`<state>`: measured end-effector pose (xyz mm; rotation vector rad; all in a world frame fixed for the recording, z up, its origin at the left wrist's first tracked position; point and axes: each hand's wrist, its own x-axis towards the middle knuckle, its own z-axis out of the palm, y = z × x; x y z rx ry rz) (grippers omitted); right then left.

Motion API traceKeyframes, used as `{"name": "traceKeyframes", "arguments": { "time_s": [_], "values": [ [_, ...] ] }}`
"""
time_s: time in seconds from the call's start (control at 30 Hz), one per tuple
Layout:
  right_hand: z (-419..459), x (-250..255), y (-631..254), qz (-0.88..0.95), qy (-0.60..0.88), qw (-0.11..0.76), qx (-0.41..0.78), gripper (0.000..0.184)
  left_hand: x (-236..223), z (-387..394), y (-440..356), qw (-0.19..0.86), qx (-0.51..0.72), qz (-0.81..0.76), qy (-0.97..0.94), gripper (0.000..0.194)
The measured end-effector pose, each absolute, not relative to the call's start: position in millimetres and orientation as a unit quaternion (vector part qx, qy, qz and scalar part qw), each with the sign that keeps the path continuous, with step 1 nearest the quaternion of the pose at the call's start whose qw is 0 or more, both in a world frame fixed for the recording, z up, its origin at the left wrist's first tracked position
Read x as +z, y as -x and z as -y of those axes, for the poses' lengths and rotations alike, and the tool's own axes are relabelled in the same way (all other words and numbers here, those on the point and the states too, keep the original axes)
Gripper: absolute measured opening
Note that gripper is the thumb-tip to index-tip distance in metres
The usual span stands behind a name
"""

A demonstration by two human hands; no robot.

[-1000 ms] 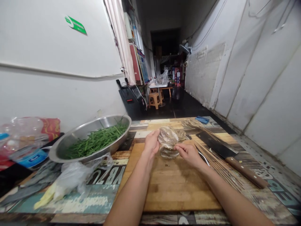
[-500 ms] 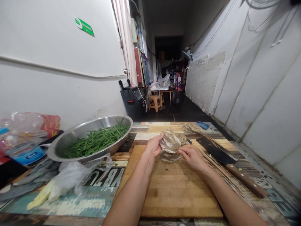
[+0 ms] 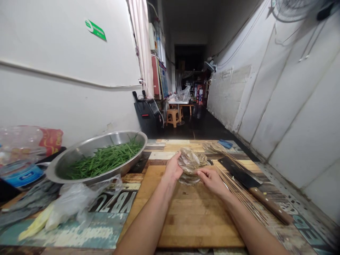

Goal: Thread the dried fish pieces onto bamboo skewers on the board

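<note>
Thin, wrinkled, brownish see-through sheets (image 3: pixel 191 159) are held up above the far part of the wooden cutting board (image 3: pixel 196 216). My left hand (image 3: pixel 174 167) grips their left edge, its thumb along the near side. My right hand (image 3: pixel 211 179) is closed in a pinch at their lower right edge; what lies between its fingertips is too small to make out. More such sheets (image 3: pixel 190 179) show just below, close to the board. Several bamboo skewers (image 3: pixel 240 191) lie to the right of my right hand, and beyond them more sheets on skewers (image 3: pixel 212 147).
A cleaver (image 3: pixel 239 172) lies on the table at right, its wooden handle towards me. A blue object (image 3: pixel 225 143) sits at the far edge. At left are a steel basin (image 3: pixel 57 173) of cut green stalks, a clear plastic bag (image 3: pixel 77 202) and a grey cloth (image 3: pixel 29 203).
The view has shifted slightly, so most things sit a little further left. Both hands keep their hold at the sheets, with hardly any movement between them.
</note>
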<state>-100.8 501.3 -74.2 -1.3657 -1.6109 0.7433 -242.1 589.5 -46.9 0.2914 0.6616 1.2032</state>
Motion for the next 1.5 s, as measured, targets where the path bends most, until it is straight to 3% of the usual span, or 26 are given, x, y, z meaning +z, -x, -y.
{"name": "traceKeyframes", "arguments": {
  "time_s": [0.1, 0.3, 0.83, 1.07, 1.27, 1.37, 1.5],
  "values": [
    [-500, -73, 99, 0.647, 0.541, 0.428, 0.324, 0.030, -50, -593, 248, 0.746, 0.578, -0.288, -0.162, 0.008],
    [-496, -71, 103, 0.673, 0.537, 0.457, 0.223, 0.027, -46, -592, 249, 0.750, 0.557, -0.284, -0.216, 0.009],
    [-498, -68, 112, 0.654, 0.540, 0.474, 0.236, 0.029, -39, -587, 247, 0.729, 0.582, -0.293, -0.210, 0.008],
    [-502, -68, 115, 0.609, 0.542, 0.488, 0.311, 0.031, -36, -575, 240, 0.687, 0.635, -0.283, -0.210, 0.015],
    [-499, -68, 116, 0.623, 0.532, 0.488, 0.300, 0.030, -37, -579, 246, 0.704, 0.597, -0.294, -0.249, 0.011],
    [-496, -65, 116, 0.583, 0.519, 0.501, 0.373, 0.029, -36, -581, 248, 0.705, 0.590, -0.294, -0.262, 0.013],
    [-495, -60, 114, 0.452, 0.456, 0.476, 0.600, 0.034, -35, -581, 250, 0.708, 0.589, -0.292, -0.258, 0.010]
  ]
}}
